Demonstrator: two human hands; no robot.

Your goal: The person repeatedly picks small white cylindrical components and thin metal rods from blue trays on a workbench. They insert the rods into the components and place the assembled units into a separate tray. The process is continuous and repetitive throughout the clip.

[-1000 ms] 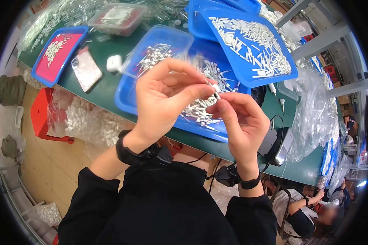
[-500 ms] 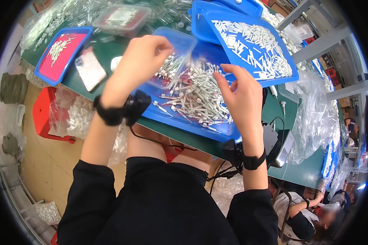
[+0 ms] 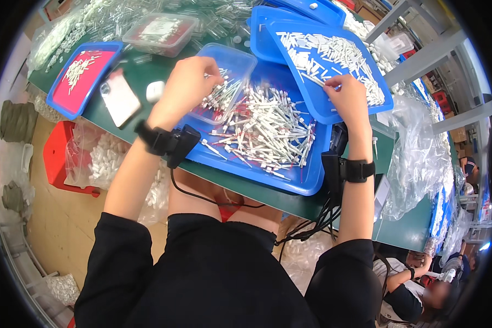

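My left hand (image 3: 190,82) is closed in a pinch over a clear plastic box (image 3: 246,59) that holds several thin white sticks; whatever lies between its fingertips is too small to name. Under that box, a blue tray (image 3: 307,185) bears a heap of white sticks (image 3: 270,126), with some red showing among them. My right hand (image 3: 349,94) pinches at the near edge of a second blue tray (image 3: 387,104), which is tilted and full of short white tubes (image 3: 341,52). A thin white stick (image 3: 312,80) reaches out from its fingertips to the left.
On the green table (image 3: 99,116) lie a phone (image 3: 120,100), a white case (image 3: 155,91), a lidded clear box (image 3: 161,35) and a blue tray with a pink base (image 3: 74,90). Clear bags (image 3: 415,158) lie at right. A co-worker (image 3: 404,290) sits at lower right.
My right hand has moved up and right, from over the heap of sticks to the tray of tubes, and its fingers have closed. My left hand has dipped slightly and stays pinched.
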